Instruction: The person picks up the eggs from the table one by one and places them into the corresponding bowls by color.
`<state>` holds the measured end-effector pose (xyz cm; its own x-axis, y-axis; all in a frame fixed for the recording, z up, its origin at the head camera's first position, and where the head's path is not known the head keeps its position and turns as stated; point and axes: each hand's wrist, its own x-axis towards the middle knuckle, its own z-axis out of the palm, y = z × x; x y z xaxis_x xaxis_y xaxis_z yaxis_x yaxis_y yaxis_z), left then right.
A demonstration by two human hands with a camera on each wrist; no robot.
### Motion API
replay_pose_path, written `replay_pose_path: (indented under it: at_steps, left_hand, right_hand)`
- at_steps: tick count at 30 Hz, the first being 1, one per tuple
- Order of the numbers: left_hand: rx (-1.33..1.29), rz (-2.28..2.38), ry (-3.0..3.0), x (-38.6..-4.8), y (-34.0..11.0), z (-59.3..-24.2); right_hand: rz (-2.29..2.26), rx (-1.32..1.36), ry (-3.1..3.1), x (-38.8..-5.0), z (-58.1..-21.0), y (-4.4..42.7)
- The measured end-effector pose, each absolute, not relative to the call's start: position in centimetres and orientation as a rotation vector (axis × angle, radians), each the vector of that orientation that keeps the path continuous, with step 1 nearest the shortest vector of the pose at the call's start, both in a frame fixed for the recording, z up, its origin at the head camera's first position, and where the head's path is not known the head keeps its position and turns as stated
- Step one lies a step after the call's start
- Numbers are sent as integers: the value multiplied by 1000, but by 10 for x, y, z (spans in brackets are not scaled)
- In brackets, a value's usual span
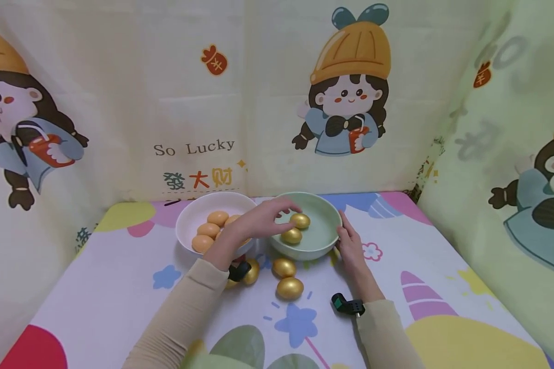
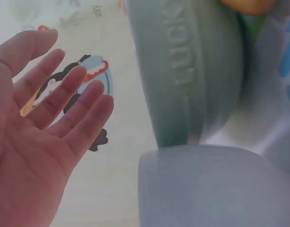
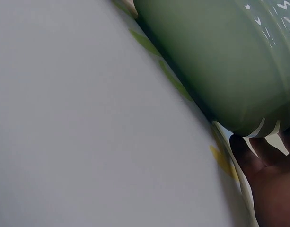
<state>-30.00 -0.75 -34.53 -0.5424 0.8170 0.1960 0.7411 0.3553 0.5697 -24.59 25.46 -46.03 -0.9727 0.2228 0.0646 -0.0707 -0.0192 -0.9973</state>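
Over the left part of the green bowl (image 1: 320,241) hovers my left hand (image 1: 265,218), fingers spread and loosely bent. In the left wrist view its palm and fingers (image 2: 64,113) face up with nothing in them. Two gold eggs (image 1: 300,221) lie inside the bowl, just under those fingers. My right hand (image 1: 351,243) holds the bowl's right side; the right wrist view shows its fingertips (image 3: 244,146) against the outer wall. Gold eggs (image 1: 290,288) lie on the table in front of the bowl, some partly hidden by the left wrist.
Left of the green bowl stands a white bowl (image 1: 184,233) with several brown eggs (image 1: 209,230), partly covered by my left forearm. A printed cloth (image 1: 120,287) covers the table. Patterned curtains (image 1: 268,102) hang behind and at both sides.
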Motion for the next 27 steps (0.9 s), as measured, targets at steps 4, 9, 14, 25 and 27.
replay_pose_path:
  at_steps: [4, 9, 14, 25, 27]
  left_hand:
    - [1441, 958, 2517, -285, -18, -348]
    - [1395, 935, 2575, -267, -34, -354]
    - [1377, 920, 2632, -251, -46, -358]
    - [1441, 961, 2547, -221, -49, -374]
    - [1487, 944, 2518, -218, -46, -379]
  right_hand:
    - [2077, -174, -2059, -245, -459, 257]
    - [2092, -189, -2067, -244, -459, 258]
    - [2094, -191, -2075, -243, -457, 257]
    - [2068, -187, -2098, -242, -458, 256]
    - [2064, -180, -2096, -242, -458, 256]
